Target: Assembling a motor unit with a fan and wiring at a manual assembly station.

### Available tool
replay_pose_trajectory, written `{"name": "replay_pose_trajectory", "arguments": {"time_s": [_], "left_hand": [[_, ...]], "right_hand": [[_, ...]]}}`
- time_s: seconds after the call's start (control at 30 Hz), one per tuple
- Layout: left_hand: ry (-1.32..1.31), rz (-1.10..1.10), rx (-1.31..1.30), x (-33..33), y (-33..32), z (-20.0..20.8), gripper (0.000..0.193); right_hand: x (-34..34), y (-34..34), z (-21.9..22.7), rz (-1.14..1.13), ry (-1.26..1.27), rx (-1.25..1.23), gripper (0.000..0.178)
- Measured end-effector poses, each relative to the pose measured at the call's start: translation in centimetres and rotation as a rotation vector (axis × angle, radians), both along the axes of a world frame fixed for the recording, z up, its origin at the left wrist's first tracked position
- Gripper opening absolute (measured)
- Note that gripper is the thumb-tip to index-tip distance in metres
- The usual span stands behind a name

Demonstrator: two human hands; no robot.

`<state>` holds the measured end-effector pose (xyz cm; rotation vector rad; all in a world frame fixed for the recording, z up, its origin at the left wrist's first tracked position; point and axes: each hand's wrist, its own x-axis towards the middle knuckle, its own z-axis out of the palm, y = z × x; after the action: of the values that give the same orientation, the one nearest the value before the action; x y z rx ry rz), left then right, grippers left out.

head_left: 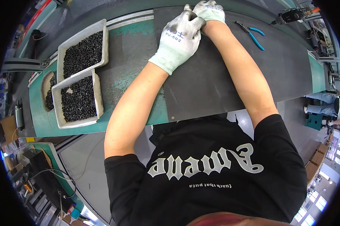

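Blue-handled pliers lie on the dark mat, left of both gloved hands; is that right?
Wrong side: in the head view, the blue-handled pliers lie on the dark mat, right of both the gloved left hand and gloved right hand.

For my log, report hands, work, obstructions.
Left hand, right hand close together, far side of black mat. Grip contents hidden. Blue-handled pliers right, untouched. No obstruction visible.

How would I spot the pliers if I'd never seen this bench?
Find the big black mat on the green bench. Near its far edge, to the right of the gloved right hand and a little nearer the person, lie the pliers. Two bright blue handles, spread apart, distinguish them from the black device farther right.
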<state>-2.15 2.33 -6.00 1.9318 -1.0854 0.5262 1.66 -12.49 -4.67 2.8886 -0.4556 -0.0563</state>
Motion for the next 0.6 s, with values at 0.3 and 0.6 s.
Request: {"name": "replay_pose_trajectory", "arguments": {"time_s": [0.3,0.6], "left_hand": [[0.234,-0.042,-0.075,-0.5,0.8,0.5,0.013],[0.236,0.188,0.021,-1.5,-0.4,0.4,0.017]], "right_hand": [[-0.5,0.2,0.0,-0.028,-0.071,0.014,0.07],[-0.2,0.2,-0.5,-0.053,-0.119,0.018,0.071]]}}
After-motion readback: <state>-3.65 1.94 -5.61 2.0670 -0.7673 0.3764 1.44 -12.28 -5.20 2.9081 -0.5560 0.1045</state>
